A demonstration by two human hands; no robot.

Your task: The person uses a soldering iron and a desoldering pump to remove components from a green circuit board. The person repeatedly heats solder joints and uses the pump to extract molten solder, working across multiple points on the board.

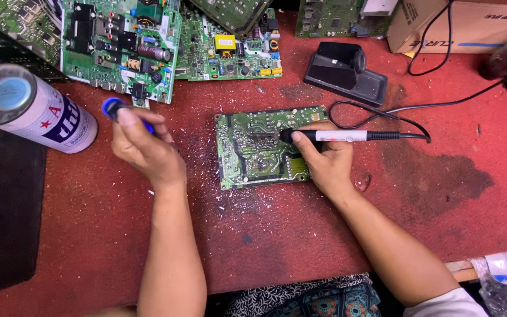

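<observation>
While the right hand [328, 164] grips the soldering iron [347, 136], tip on the green circuit board [259, 149] lying mid-table, the left hand [148, 149], left of the board, closes around a blue-capped tool [114, 108].

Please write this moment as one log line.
left hand: grips blue-capped tool | right hand: holds black-and-white soldering iron, tip on green circuit board | surface: red table
</observation>
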